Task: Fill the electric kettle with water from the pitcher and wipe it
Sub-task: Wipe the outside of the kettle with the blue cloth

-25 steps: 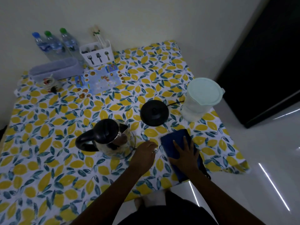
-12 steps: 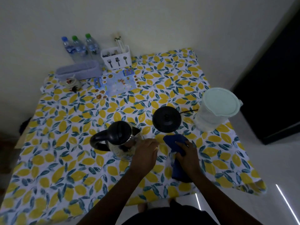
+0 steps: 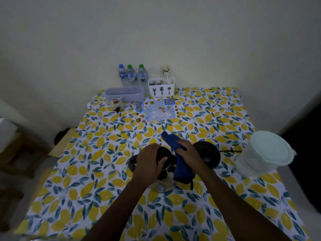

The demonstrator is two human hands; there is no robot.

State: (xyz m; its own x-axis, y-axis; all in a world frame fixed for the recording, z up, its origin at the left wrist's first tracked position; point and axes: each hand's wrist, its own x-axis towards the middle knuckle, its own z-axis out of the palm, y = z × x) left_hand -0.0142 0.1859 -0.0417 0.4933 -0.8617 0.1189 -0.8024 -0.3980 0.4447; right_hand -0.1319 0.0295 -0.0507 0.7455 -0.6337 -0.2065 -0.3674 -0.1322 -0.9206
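Observation:
The steel electric kettle (image 3: 163, 186) with a black lid and handle stands in the middle of the table, mostly hidden under my hands. My left hand (image 3: 150, 162) lies over its lid and grips the top. My right hand (image 3: 188, 151) holds a blue cloth (image 3: 180, 169) against the kettle's right side; one end of the cloth sticks up past my fingers. The kettle's round black base (image 3: 209, 153) sits just to the right, its cord running right. The translucent pitcher (image 3: 265, 156) with a pale green lid stands at the table's right edge.
A lemon-print tablecloth (image 3: 104, 171) covers the table. Along the far wall stand three water bottles (image 3: 132, 75), a white cutlery caddy (image 3: 161, 87), a lavender tray (image 3: 125, 93), a small jar (image 3: 117, 104) and a blue sheet (image 3: 159, 111). A wooden stool (image 3: 26, 150) stands on the left.
My right hand has lifted the blue cloth off the table and brought it against the kettle. My left hand has moved from beside the kettle onto its lid. The view has tilted up.

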